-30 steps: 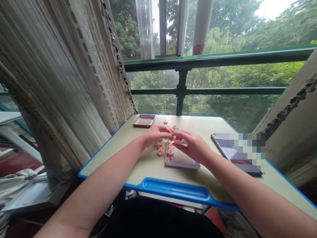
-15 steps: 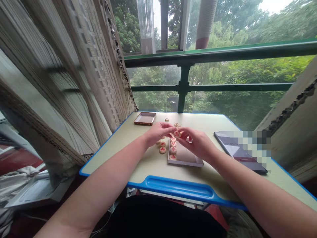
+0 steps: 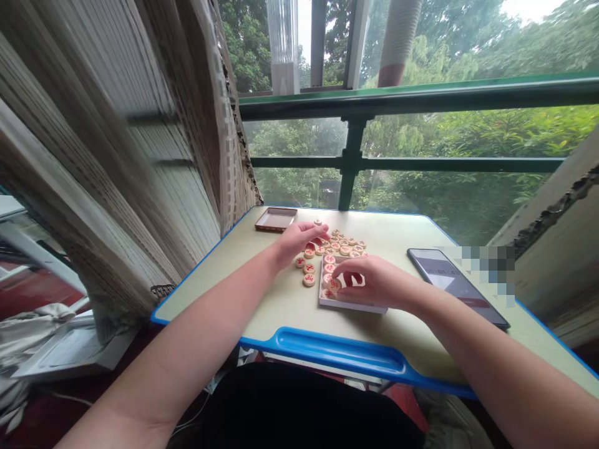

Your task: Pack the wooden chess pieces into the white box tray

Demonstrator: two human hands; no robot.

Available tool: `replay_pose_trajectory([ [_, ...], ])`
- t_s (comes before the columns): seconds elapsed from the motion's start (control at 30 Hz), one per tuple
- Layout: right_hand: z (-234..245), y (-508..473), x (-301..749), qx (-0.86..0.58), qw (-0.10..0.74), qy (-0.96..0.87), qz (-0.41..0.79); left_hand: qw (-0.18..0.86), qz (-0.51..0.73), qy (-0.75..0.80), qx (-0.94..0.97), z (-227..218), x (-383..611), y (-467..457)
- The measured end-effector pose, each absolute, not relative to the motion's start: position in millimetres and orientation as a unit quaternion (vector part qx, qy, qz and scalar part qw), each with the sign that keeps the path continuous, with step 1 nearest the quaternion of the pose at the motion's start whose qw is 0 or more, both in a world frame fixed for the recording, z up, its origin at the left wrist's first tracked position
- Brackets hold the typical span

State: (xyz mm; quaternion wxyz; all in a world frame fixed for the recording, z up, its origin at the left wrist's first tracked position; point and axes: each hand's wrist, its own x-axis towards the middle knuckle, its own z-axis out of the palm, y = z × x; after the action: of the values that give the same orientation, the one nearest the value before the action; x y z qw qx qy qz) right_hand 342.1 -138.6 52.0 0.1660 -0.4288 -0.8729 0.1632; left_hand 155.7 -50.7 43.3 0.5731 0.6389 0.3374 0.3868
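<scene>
Several round wooden chess pieces [image 3: 344, 244] with red characters lie loose on a small desk [image 3: 281, 305]. A shallow white tray [image 3: 355, 305] sits near the front, with a column of pieces along its left side. My right hand [image 3: 374, 284] is inside the tray, fingertips pinched on a chess piece [image 3: 334, 285] at that column. My left hand [image 3: 297, 238] rests on the desk behind the tray, fingers curled over a loose piece by the pile. A few pieces [image 3: 309, 269] lie just left of the tray.
A brown lid or tray [image 3: 276, 219] lies at the desk's far left corner. A dark phone or tablet [image 3: 456, 285] lies on the right. Woven curtains hang at left and right. A green railing and window stand behind. A blue groove [image 3: 337, 352] edges the desk front.
My right hand has come down from mid-air into the tray with a piece. My left hand drew back to the loose pile. The camera shifted slightly.
</scene>
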Motion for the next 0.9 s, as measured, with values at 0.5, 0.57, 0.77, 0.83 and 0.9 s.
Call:
replay_pose_trajectory([
  [0.5, 49.2, -139.8, 337.1, -0.37, 0.171, -0.902, 0.146, 0.662, 0.426, 0.274, 0.553, 48.5, 147.9, -49.2],
  [0.57, 49.8, -140.0, 336.4, -0.365, 0.175, -0.902, 0.15, 0.659, 0.424, 0.275, 0.558, 47.3, 148.2, -48.4],
  [0.77, 48.0, -137.9, 335.1, -0.345, 0.181, -0.908, 0.156, 0.661, 0.418, 0.265, 0.564, 47.7, 149.2, -49.0],
  [0.83, 48.2, -137.9, 335.0, -0.346, 0.186, -0.905, 0.161, 0.661, 0.417, 0.263, 0.565, 48.7, 149.1, -49.7],
  [0.9, 49.0, -138.4, 335.4, -0.356, 0.196, -0.898, 0.166, 0.669, 0.414, 0.257, 0.562, 50.1, 148.6, -50.3],
])
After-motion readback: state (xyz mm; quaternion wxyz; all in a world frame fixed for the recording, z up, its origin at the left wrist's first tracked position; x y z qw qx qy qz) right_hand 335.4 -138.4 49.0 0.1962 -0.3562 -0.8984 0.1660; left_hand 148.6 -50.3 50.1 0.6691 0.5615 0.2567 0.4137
